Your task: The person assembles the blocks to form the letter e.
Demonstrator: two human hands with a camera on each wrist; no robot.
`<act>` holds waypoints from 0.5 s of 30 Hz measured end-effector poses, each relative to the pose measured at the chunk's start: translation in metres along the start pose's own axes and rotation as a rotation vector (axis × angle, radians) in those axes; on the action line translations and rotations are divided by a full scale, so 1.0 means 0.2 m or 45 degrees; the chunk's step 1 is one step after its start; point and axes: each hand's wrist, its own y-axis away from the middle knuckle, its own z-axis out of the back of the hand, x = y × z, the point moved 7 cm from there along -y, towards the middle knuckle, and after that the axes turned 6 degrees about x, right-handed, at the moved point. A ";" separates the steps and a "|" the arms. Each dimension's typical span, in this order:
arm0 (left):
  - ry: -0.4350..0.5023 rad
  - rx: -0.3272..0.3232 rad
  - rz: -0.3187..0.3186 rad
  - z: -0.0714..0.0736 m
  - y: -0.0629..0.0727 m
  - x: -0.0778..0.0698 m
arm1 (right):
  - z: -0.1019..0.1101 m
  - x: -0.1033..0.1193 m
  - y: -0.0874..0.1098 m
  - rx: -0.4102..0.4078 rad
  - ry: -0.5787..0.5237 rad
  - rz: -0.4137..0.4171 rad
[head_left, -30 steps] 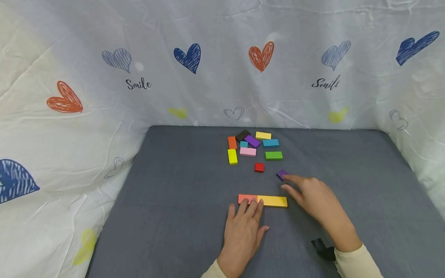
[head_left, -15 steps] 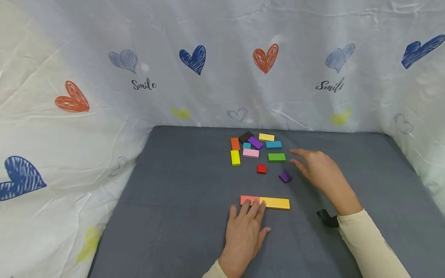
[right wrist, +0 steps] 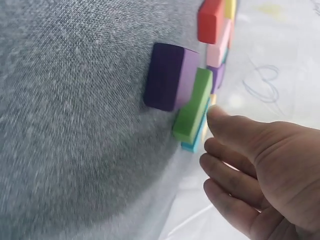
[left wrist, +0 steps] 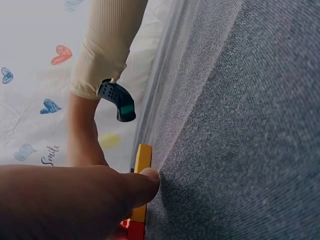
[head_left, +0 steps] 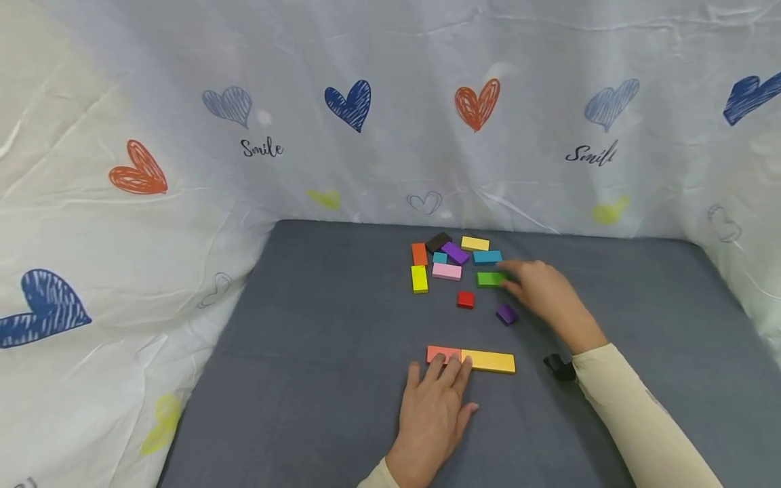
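My left hand (head_left: pixel 430 423) rests its outstretched fingertips on a salmon-pink block (head_left: pixel 449 350) and the near end of a long yellow-orange block (head_left: pixel 493 361), which lie end to end in a row. In the left wrist view the thumb (left wrist: pixel 142 187) stands beside the yellow-orange block. My right hand (head_left: pixel 546 295) is at the right end of a green block (head_left: pixel 488 279), thumb and index finger apart, fingers loosely bent. The right wrist view shows it holding nothing, close to the green and blue blocks. A dark purple block (right wrist: pixel 167 77) lies in front of the green one.
Behind are a blue block (head_left: pixel 487 257), a pale yellow block (head_left: pixel 474 243), a pink block (head_left: pixel 447 272), a black block (head_left: pixel 437 242) and several others. A red block (head_left: pixel 466 300) lies nearer. The grey table (head_left: pixel 317 352) meets a white curtain (head_left: pixel 390 156).
My right hand has let go of the purple block, moved away from me, then left to the green block's right end. The left hand stays on the row. The head view has shifted slightly.
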 end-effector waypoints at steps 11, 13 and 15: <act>0.020 0.069 0.007 -0.01 -0.01 -0.01 | -0.07 0.00 -0.06 0.139 0.073 -0.040; 0.015 0.083 0.010 -0.01 -0.01 -0.01 | -0.08 -0.01 -0.07 0.142 0.074 -0.042; 0.010 0.101 0.012 -0.01 -0.01 0.00 | -0.09 -0.01 -0.08 0.146 0.073 -0.045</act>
